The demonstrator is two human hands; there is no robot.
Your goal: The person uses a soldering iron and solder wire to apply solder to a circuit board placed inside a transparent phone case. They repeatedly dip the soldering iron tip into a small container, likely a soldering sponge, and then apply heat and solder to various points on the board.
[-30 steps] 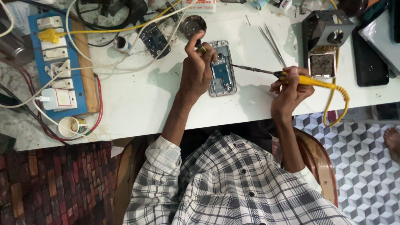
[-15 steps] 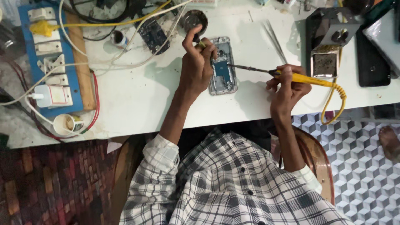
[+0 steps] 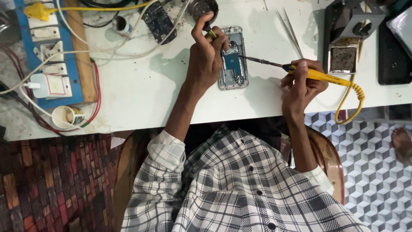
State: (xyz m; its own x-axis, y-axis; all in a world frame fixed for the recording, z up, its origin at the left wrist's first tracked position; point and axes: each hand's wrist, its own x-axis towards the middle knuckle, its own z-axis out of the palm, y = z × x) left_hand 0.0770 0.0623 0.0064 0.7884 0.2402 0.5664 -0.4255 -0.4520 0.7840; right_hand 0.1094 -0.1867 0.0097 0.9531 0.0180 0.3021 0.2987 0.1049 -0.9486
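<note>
While our right hand [image 3: 302, 83] was closed on the yellow-handled soldering iron [image 3: 319, 76], its tip reached into the opened phone [image 3: 233, 60] lying flat on the white bench [image 3: 141, 90]. Our left hand [image 3: 207, 56] rested on the phone's left edge, fingers pinched on a thin yellowish piece, perhaps solder wire. We judged steadiness mattered: wrist braced, tip touching only the joint, coiled cord [image 3: 352, 103] left slack.
</note>
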